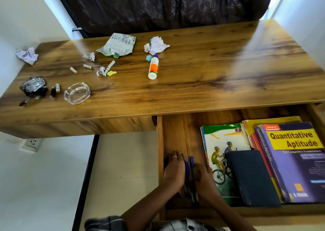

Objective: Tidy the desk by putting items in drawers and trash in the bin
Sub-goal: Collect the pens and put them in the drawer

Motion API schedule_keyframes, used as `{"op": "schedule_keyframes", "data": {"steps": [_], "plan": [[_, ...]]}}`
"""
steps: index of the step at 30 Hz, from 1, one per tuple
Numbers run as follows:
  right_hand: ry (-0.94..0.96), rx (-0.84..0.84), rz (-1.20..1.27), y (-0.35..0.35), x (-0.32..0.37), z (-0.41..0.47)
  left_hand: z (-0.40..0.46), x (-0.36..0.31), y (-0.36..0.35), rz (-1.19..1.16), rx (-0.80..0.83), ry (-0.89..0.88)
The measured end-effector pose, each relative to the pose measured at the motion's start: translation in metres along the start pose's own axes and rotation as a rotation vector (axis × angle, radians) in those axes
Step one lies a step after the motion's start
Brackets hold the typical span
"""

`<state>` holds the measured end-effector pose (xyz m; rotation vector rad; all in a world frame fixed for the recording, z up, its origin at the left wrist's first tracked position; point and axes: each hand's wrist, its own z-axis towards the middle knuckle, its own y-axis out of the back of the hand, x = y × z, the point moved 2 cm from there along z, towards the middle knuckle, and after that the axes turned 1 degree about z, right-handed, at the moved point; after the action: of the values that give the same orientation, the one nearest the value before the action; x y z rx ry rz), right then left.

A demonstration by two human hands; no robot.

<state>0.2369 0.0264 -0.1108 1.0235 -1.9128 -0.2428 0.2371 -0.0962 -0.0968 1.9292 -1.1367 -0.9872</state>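
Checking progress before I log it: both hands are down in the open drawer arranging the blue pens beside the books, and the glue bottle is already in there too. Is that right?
Not quite. The head view shows the glue bottle lying on the desk top, not in the drawer. The rest holds: the left hand and right hand are in the open drawer at the blue pens, beside the books.

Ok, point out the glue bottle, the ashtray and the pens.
glue bottle (153,68), head view, orange label.
ashtray (76,93), head view, its glass bowl.
pens (187,167), head view, blue barrel between the hands.
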Motion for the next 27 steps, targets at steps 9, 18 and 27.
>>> {"op": "schedule_keyframes", "data": {"steps": [9,18,27], "plan": [[0.041,-0.093,-0.002,-0.01,-0.001,0.005,0.0,0.003,-0.009,-0.189,-0.142,-0.027],[0.099,-0.114,-0.114,-0.012,-0.004,0.006,-0.015,-0.002,-0.011,-0.442,-0.166,0.142],[0.127,-0.081,-0.208,0.002,0.003,0.017,-0.042,0.002,-0.032,0.004,0.135,0.021]]}}
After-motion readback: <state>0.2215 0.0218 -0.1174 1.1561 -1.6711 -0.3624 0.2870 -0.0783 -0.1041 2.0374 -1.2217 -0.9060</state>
